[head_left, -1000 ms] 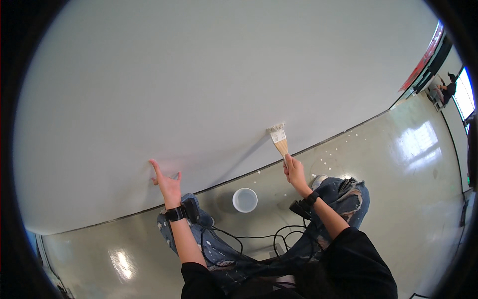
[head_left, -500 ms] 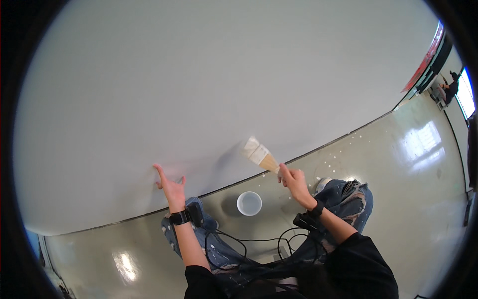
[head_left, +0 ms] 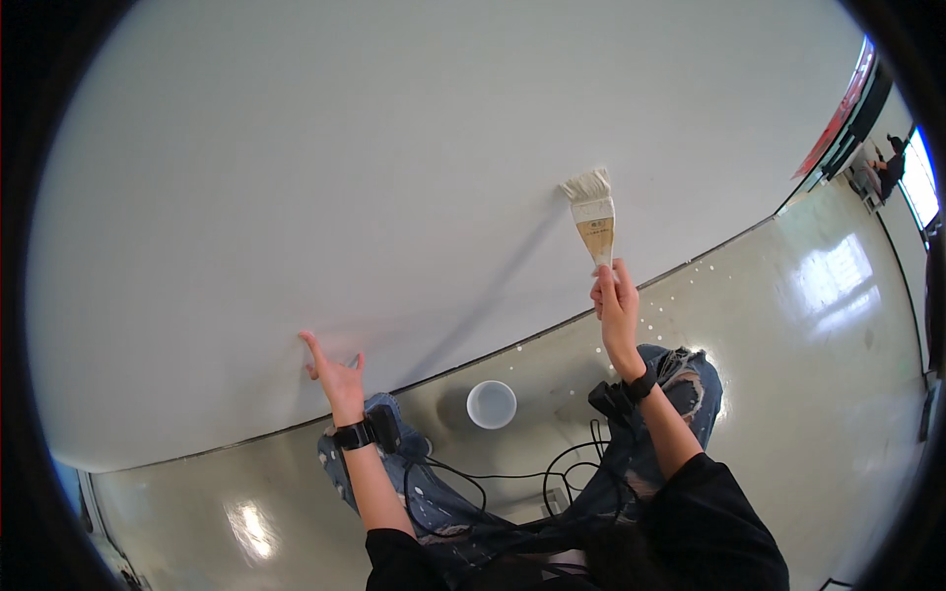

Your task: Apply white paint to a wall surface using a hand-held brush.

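Note:
My right hand (head_left: 615, 300) is closed around the handle of a flat paintbrush (head_left: 594, 225) with pale bristles and a wooden handle. The bristles point up and lie against the pale grey wall (head_left: 394, 177), or very near it; their tips are slightly bent. At the left, my left hand (head_left: 340, 379) is beside the wall's lower part, thumb and fingers spread, holding nothing. Whether its fingertips touch the wall I cannot tell. Between my knees a white cup (head_left: 492, 405) stands upright on the floor, with what looks like clear liquid or a bare bottom inside.
Black cables (head_left: 567, 473) run across my lap between the wrist devices. White paint spots (head_left: 660, 313) dot the glossy floor (head_left: 798, 394) along the wall's foot. A person (head_left: 890, 167) sits far off at the right, near a bright window (head_left: 921, 182).
My right hand has moved up and to the right, and the brush has swung from pointing up-left to nearly upright. My left hand has barely moved.

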`<state>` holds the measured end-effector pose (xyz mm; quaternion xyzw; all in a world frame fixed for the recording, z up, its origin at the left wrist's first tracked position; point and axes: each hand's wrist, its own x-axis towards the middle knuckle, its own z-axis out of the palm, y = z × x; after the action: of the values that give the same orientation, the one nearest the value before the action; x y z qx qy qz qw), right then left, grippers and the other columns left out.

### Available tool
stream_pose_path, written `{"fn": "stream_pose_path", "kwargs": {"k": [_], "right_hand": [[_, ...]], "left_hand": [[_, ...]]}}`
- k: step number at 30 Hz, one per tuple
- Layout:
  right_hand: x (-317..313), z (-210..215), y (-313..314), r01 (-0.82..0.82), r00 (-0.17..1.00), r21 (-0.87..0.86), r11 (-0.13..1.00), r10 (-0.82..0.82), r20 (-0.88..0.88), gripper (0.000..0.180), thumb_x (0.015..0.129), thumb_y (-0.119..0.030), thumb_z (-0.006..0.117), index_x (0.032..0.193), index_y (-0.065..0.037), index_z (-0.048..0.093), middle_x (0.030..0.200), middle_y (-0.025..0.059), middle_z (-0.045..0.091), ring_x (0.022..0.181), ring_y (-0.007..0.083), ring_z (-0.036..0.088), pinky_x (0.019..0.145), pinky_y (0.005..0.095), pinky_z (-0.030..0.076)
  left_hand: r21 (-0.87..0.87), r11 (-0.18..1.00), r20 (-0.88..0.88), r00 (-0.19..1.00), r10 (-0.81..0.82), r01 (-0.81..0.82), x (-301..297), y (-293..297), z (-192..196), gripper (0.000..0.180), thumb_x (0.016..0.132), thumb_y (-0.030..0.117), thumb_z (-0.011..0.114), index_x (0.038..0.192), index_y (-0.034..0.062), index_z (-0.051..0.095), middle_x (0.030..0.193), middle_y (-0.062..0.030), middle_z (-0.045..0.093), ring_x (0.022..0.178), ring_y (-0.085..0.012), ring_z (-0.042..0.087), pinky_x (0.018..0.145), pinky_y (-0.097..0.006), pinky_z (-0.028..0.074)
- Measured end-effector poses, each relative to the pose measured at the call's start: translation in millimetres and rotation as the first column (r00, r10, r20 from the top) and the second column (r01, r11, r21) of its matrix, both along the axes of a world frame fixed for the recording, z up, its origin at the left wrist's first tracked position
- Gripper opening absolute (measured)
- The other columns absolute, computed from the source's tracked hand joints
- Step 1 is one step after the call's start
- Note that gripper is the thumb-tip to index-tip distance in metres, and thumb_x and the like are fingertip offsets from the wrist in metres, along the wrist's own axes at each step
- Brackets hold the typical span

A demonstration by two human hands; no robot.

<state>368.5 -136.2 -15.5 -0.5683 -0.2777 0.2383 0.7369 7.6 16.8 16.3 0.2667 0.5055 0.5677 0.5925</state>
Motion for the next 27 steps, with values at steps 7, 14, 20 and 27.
{"fn": "stream_pose_path", "kwargs": {"k": [7,14,20,27], "right_hand": [[9.9,-6.4,2.6,-0.252,0.929,0.008,0.968,0.244,-0.277,0.035,0.102,-0.034,0.046,0.081,-0.007,0.051,0.056,-0.0086,0.03,0.043,0.0006,0.022,0.038,0.0213,0.016],[13.3,-22.4,-5.3,-0.352,0.884,-0.053,0.935,0.313,-0.348,0.037,0.101,-0.039,0.045,0.079,-0.009,0.048,0.056,-0.0078,0.03,0.042,0.0013,0.023,0.039,0.0211,0.015],[6.0,-66.3,-11.6,-0.396,0.854,-0.118,0.911,0.318,-0.412,0.035,0.1,-0.041,0.047,0.081,-0.012,0.046,0.057,-0.0079,0.028,0.042,0.0019,0.022,0.039,0.0211,0.014],[-1.4,-114.2,-15.8,-0.427,0.829,-0.22,0.877,0.283,-0.482,0.037,0.099,-0.041,0.048,0.079,-0.01,0.049,0.058,-0.0061,0.034,0.042,0.0034,0.026,0.038,0.0216,0.018]], "left_hand": [[0.018,1.0,-0.03,0.999,0.017,-0.017,-0.7,-3.4,0.3,0.138,0.068,0.067,0.074,0.141,0.0267,-0.035,0.154,-0.0082,-0.003,0.138,-0.0262,0.012,0.109,-0.058,0.023],[-0.002,1.0,-0.029,0.999,0.024,-0.024,1.1,-2.2,0.3,0.138,0.067,0.067,0.075,0.143,0.0239,-0.031,0.149,-0.0084,0.007,0.133,-0.0267,0.02,0.107,-0.057,0.027],[-0.001,1.0,-0.026,0.999,0.022,-0.022,0.8,-2.1,-0.6,0.139,0.066,0.068,0.075,0.143,0.0232,-0.031,0.15,-0.0081,0.004,0.135,-0.0266,0.018,0.108,-0.057,0.026],[0.025,0.999,-0.037,0.999,-0.021,0.022,-6.5,1.4,-6.0,0.14,0.065,0.07,0.074,0.142,0.0233,-0.033,0.153,-0.0078,-0.002,0.138,-0.0268,0.013,0.109,-0.058,0.024]]}}
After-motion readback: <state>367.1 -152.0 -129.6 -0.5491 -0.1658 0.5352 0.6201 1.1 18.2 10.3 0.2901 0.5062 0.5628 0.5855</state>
